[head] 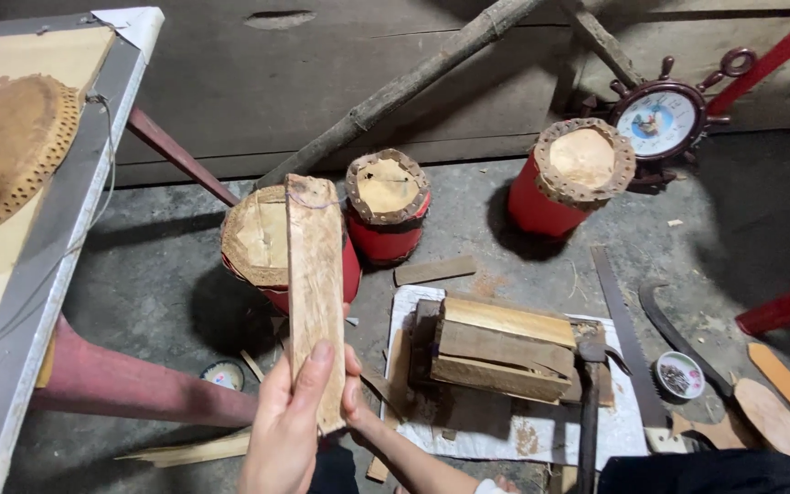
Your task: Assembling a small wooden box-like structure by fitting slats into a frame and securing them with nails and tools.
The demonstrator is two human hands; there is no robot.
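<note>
- Left hand [287,430] raised at bottom centre, thumb laid up the face of a long wooden slat [315,297], fingers wrapped round its lower end.
- Right hand [355,402] just behind and to the right of the left, mostly hidden by the slat; fingertips pressed against the slat's right edge near its bottom.
- Slat held upright between both hands, top end reaching up in front of a red drum [272,242] with a pale skin head.
- Just right of that drum, above the hands, a second smaller red drum [388,212]; farther right, a third red drum [573,178] well apart.
- Right of the hands, a stack of wooden blocks [500,349] lying on a white sheet [523,434] on the floor.
- Touching the stack's right side, a hammer [590,402], handle pointing down.
- Farther right, a saw blade [625,338], a curved knife [674,334] and a small round tin [679,375].
- Far above right, a clock shaped like a ship's wheel [660,119] leaning against the wall.
- Left of the hands, a red-legged table [57,210] bearing a round hide piece [6,146].
- Above the hands, a bamboo pole [404,87] leaning aslant.
</note>
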